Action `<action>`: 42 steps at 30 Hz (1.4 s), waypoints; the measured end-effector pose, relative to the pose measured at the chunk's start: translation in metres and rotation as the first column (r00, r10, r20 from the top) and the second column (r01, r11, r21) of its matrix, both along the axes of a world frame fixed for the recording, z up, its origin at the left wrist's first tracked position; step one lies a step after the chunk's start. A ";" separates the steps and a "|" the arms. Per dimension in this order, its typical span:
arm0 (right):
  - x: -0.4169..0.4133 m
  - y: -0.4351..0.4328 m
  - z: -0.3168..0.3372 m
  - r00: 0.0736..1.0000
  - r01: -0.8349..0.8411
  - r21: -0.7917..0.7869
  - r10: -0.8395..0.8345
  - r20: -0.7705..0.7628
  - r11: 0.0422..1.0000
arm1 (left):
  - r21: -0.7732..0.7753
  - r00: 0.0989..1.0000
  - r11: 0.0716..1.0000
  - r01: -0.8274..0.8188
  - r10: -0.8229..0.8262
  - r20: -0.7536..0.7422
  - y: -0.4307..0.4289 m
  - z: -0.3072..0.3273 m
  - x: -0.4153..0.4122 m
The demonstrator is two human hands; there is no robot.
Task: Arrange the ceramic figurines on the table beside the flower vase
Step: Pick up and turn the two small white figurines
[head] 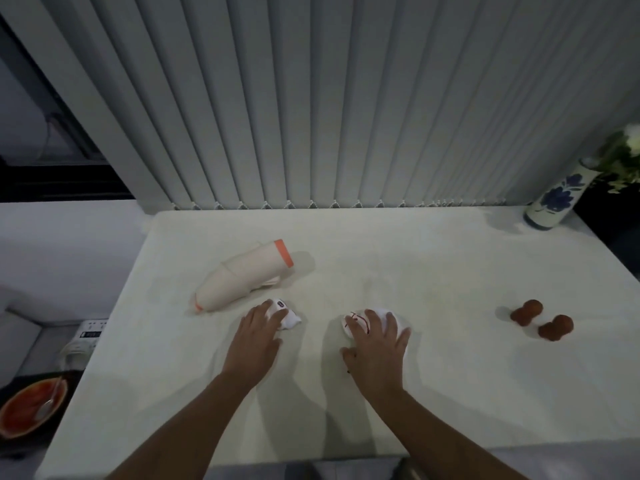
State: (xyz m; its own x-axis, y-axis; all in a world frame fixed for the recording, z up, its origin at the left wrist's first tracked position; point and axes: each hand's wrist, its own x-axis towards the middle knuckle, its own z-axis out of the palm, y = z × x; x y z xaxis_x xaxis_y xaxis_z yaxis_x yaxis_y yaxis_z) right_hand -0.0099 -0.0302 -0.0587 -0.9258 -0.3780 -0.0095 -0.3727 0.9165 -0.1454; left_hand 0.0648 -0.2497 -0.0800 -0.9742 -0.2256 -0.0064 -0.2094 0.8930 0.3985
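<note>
Left hand (258, 332) lies over a small white figurine (285, 315) on the worktop (433, 271), fingers draped, grip not visibly closed. Right hand (379, 344) covers a second white figurine (355, 320), fingers spread. Two brown figurines (540, 322) stand near the vase (557, 195).

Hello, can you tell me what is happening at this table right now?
A person reaches over a white table with both hands. The left hand rests on a small white ceramic figurine with dark markings, and the right hand covers a round white figurine with red lines. Two brown figurines lie further right. The blue-flowered white vase stands at the far right corner; nothing is beside it yet.
</note>
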 end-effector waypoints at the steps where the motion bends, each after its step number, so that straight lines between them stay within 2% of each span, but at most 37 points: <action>1: -0.002 0.001 -0.001 1.000 0.000 0.005 0.000 -0.003 1.000 | 0.042 1.000 0.999 -0.008 0.008 -0.011 0.001 0.001 -0.002; 4: -0.004 0.002 -0.004 1.000 -0.018 0.024 0.018 -0.011 1.000 | 0.085 1.000 0.996 -0.011 0.011 0.000 0.000 0.002 -0.011; 14: -0.010 -0.002 -0.010 0.995 -0.011 0.090 0.020 -0.094 0.996 | -0.025 0.996 1.000 0.014 -0.012 0.083 -0.010 0.006 -0.025; 21: -0.024 -0.002 -0.002 0.995 0.019 0.007 -0.018 -0.101 1.000 | -0.011 0.994 0.999 0.037 -0.035 0.107 -0.014 0.009 -0.031; 25: -0.035 0.008 -0.003 0.994 0.028 -0.102 -0.039 -0.106 0.994 | -0.032 0.993 0.999 0.044 -0.040 0.113 -0.014 0.012 -0.034; 27: -0.038 0.013 -0.002 0.994 0.006 -0.119 -0.019 -0.108 0.993 | -0.024 0.995 0.999 0.031 -0.029 0.099 -0.008 0.015 -0.038; 30: -0.040 0.017 0.000 0.994 -0.030 -0.106 0.018 -0.112 0.994 | 0.071 0.994 0.997 -0.031 0.023 0.110 0.009 0.020 -0.045; 33: -0.045 0.027 0.001 0.996 -0.073 -0.111 0.066 -0.060 0.991 | 0.116 0.994 0.992 -0.046 0.034 0.107 0.029 0.022 -0.054; 37: -0.052 0.040 0.002 0.980 -0.197 -0.074 0.195 -0.028 0.978 | 0.176 0.997 0.983 -0.062 0.052 0.059 0.050 0.022 -0.065; 42: -0.064 0.050 0.010 0.966 -0.259 -0.123 0.256 -0.037 0.958 | 0.187 0.996 0.979 -0.084 0.089 -0.018 0.060 0.026 -0.072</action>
State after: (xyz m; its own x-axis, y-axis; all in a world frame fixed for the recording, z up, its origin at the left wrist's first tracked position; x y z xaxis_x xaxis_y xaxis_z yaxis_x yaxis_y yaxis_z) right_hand -0.0740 0.0195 -0.0484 -0.7964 -0.6004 0.0717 -0.5978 0.7639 -0.2432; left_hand -0.0073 -0.1893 -0.0535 -0.9516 -0.3058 -0.0309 -0.2696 0.7820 0.5619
